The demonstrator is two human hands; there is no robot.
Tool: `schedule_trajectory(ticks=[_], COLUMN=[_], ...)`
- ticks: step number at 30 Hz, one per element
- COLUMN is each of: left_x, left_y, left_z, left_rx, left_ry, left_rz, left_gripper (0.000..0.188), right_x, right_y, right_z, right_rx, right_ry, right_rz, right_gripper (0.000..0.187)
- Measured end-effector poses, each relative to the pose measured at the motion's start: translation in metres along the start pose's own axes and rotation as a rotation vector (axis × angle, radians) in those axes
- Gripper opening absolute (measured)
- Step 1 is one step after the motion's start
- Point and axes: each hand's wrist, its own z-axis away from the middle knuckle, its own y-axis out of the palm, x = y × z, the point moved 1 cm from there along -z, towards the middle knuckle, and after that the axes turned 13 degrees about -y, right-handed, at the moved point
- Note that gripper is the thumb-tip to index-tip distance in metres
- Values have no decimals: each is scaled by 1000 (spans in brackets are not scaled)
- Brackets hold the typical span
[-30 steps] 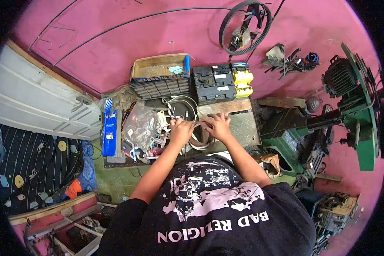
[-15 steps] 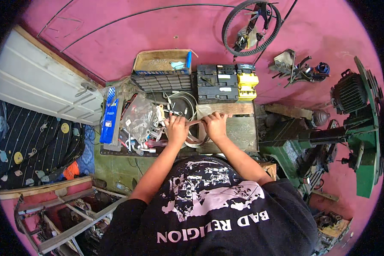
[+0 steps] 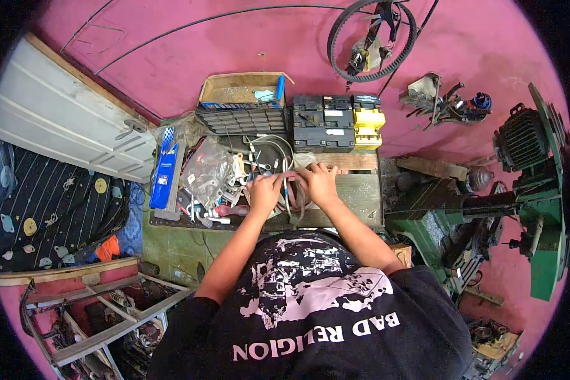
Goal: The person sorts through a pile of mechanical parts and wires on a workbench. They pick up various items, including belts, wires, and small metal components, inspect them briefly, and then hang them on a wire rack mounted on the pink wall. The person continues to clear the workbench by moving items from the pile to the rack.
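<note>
My left hand and my right hand are close together over the workbench, fingers curled. Both grip a flat, pinkish-brown strip, which bends across the gap between them. A part of it seems to hang in a loop toward the bench's front edge. Just beyond my hands lies a coil of pale grey cable, partly behind the strip. Close to my left hand are scattered wrenches and small metal parts, with a red-handled tool among them. My fingertips are too small to make out exactly.
Black and yellow batteries stand at the back, beside a stacked crate with a wooden tray. A clear plastic bag and a blue packet lie at left. A green drilling machine stands right, a white door left.
My hands have drawn slightly closer together. The strip between them has gone from nearly straight to bent, and its loop has shifted toward my right hand.
</note>
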Motion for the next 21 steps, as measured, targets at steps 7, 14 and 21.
schedule_trajectory(ticks=[7,14,21], left_x=[10,42,15], left_y=[-4,23,-35], left_z=[0,-7,-19], left_rx=[6,88,-212], left_ry=[-116,-206,-137], left_rz=[-122,59,257], left_gripper=[29,33,22], right_x=[-40,-25,-44], right_y=[10,4,-33], right_z=[9,9,-2], right_rx=[54,120,-13], right_ry=[261,349,410], right_rz=[140,-143,-35], right_gripper=[27,23,30])
